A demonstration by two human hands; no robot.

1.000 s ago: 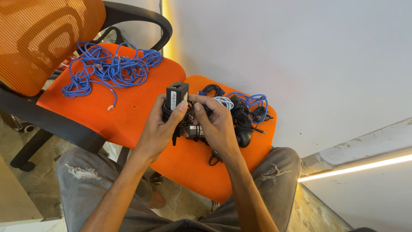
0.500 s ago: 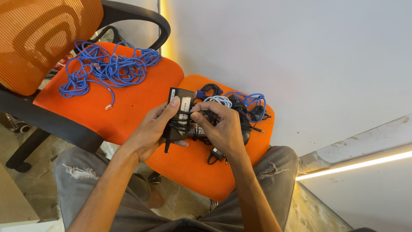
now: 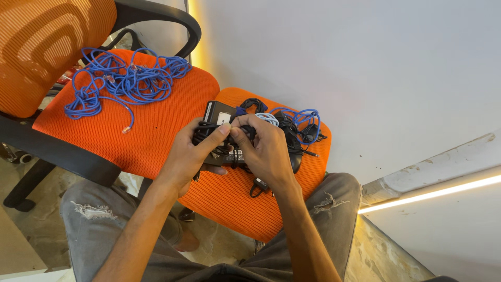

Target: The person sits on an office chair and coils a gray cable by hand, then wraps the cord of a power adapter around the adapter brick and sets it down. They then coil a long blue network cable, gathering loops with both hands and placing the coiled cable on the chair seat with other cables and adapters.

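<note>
nearest the camera are the person's knees in grey ripped jeans (image 3: 104,230), with both forearms reaching forward over them. the left hand (image 3: 190,151) cups a black power adapter (image 3: 218,114) from below and from its left side, fingers (image 3: 211,141) curled under it and the thumb laid across the top, so the hand is closed around the adapter and its wound black cord (image 3: 229,151). the right hand (image 3: 266,149) meets it from the right, thumb tip almost touching the left thumb, its fingers narrow and pinching the same black cord just right of the adapter. under the right wrist a small black plug (image 3: 259,184) hangs off the bundle and lies on the orange seat cushion (image 3: 240,203) that carries all of this.

just beyond the fingers of the right hand, touching the held bundle, lies a heap of more cables: a light blue coil (image 3: 269,119), a black cable pile (image 3: 292,138) and a dark blue cable (image 3: 305,121) looped over it.

well to the left of the left hand and farther off, on the seat of an orange office chair (image 3: 156,125), a loose tangle of blue network cable (image 3: 125,81) is spread out, 1 end with a clear plug trailing toward the hands. behind it rise the chair's mesh backrest (image 3: 52,47) and black armrest (image 3: 162,15). a white wall (image 3: 365,68) stands beyond the fingers on the right.
</note>
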